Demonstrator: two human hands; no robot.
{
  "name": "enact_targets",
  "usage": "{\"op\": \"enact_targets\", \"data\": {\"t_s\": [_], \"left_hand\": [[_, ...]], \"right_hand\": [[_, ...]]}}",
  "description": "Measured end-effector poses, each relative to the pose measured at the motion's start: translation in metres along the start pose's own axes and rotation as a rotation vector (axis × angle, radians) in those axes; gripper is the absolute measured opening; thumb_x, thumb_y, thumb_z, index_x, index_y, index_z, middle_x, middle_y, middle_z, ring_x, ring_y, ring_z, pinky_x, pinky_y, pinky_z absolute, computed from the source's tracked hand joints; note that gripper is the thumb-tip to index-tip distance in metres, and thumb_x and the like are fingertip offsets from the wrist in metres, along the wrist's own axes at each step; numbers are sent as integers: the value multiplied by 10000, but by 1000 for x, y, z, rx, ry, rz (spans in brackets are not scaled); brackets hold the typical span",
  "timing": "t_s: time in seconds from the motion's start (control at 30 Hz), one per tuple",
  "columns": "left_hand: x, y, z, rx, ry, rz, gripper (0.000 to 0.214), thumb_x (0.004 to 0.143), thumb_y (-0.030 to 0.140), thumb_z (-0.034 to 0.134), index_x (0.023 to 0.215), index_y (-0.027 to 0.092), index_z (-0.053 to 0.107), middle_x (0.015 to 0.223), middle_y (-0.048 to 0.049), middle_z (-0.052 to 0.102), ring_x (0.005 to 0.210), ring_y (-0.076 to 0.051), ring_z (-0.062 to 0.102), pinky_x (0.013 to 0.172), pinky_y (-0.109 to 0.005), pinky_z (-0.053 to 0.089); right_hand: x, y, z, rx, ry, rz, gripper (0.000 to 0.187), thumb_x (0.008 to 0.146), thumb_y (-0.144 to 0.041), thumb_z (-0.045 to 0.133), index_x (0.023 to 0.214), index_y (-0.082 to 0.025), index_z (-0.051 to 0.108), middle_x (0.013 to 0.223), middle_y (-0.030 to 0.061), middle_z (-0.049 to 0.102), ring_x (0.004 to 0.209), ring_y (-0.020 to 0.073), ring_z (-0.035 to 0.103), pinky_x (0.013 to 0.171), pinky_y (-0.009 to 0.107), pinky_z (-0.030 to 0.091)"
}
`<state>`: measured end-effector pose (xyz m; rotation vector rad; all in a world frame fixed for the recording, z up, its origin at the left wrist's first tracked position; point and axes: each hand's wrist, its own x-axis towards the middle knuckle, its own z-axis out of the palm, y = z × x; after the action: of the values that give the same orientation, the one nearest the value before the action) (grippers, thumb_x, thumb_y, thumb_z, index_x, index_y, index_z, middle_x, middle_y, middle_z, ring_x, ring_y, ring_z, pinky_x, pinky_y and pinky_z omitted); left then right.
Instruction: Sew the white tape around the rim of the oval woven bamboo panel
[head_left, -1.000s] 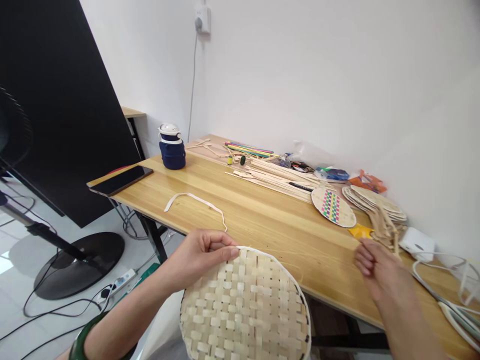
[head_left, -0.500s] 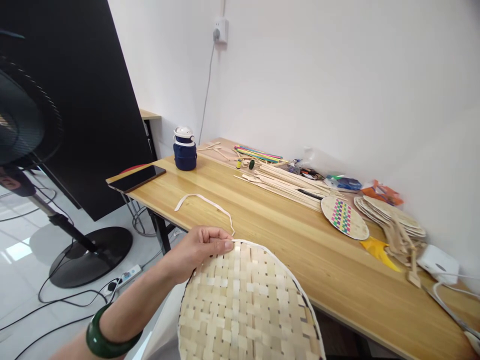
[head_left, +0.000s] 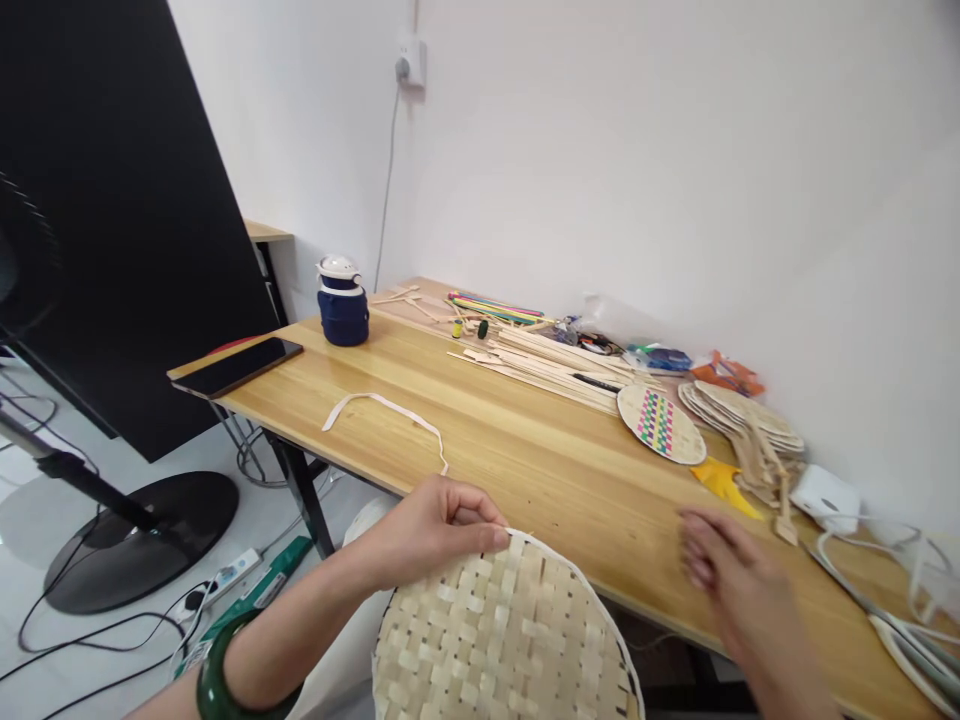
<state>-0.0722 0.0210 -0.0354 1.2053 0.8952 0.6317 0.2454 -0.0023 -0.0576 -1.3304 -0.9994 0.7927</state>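
While our L hand [head_left: 442, 540] has its grip pinched on the upper L rim of the woven disc [head_left: 510, 640], thumb on the face toward us, our R hand [head_left: 724, 575] hovers well apart over the bench [head_left: 495, 430], near its front R part. Fingers there are curled & blurred, so we can't tell if that grip has anything in it. Disc is tilted in front of the bench's near edge, overlapping it in view; its bottom runs out of frame. White edging [head_left: 571, 570] follows the disc's upper & R rim. Pale ribbon [head_left: 390, 402] curves over the wood from just behind our L hand toward the bench's L end; any join is hidden by the hand.

For room, we've a wide stretch of wood betw. the disc & the pale strips [head_left: 555, 370] at the back, plus a gap betw. our hands. R side's tighter: patterned disc [head_left: 660, 425], yellow piece [head_left: 724, 485] & white box [head_left: 825, 497] lie approx. beyond our R hand. Dark-screened device [head_left: 238, 367] lies along the L edge, w/ the blue jar [head_left: 344, 315] nearby.
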Motion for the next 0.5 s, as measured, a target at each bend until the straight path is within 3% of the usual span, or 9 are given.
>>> {"op": "enact_targets", "data": {"t_s": [0.03,0.13,0.23,0.33,0.5], "left_hand": [[2,0,4,9,-22,-12,299,687,421,771,736,135,696,637,14,658,558,-76,499,510,-182,328],[6,-1,9,13,-37,-38,278,703,403,761,744,137,693,621,27,641,529,-62,460,484,-179,295],[6,-1,7,-10,-35,-58,270,710,396,758,776,141,702,637,25,654,533,-64,473,485,-178,308],[5,-2,5,-12,-37,-78,283,710,406,760,795,140,712,626,24,655,519,-64,474,477,-177,309],[5,-3,5,-20,-43,-86,278,715,409,759,789,143,720,613,28,650,508,-61,470,469,-174,305]], "right_hand": [[-5,4,18,19,-65,51,422,631,-500,817,832,-164,660,538,-49,460,432,68,381,387,193,293],[-19,6,68,124,-456,241,352,699,-475,782,843,-169,685,516,-64,420,438,57,341,407,185,262],[-28,0,97,90,-636,227,318,731,-468,759,831,-168,727,537,-42,490,480,59,365,453,187,282],[-32,-2,103,66,-698,207,287,743,-464,747,795,-181,755,649,0,629,549,76,458,514,196,351],[-34,3,97,43,-713,220,218,765,-426,741,788,-213,785,733,15,714,636,100,560,599,201,422]]}}
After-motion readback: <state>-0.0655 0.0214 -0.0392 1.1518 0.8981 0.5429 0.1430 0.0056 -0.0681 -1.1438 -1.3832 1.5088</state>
